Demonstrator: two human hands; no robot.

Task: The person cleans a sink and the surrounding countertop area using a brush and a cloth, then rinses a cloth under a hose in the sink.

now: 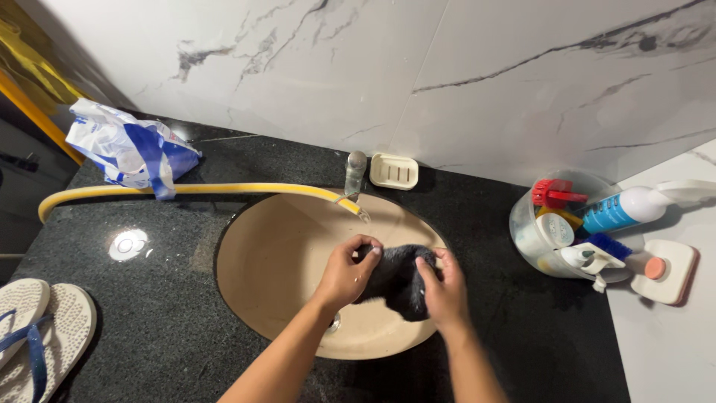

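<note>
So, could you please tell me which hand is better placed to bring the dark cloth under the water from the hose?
Probably the left hand: its grip on the dark cloth sits just below the yellow hose outlet, while the right hand holds the far side.

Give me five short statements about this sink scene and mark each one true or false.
1. Both hands grip a dark cloth over the sink. True.
2. The yellow hose ends over the basin. True.
3. The soap dish lies inside the basin. False: it sits on the black counter by the wall.
4. The clear tub of cleaning supplies stands left of the sink. False: it stands to the right.
5. The left hand and right hand are both on the cloth. True.
</note>
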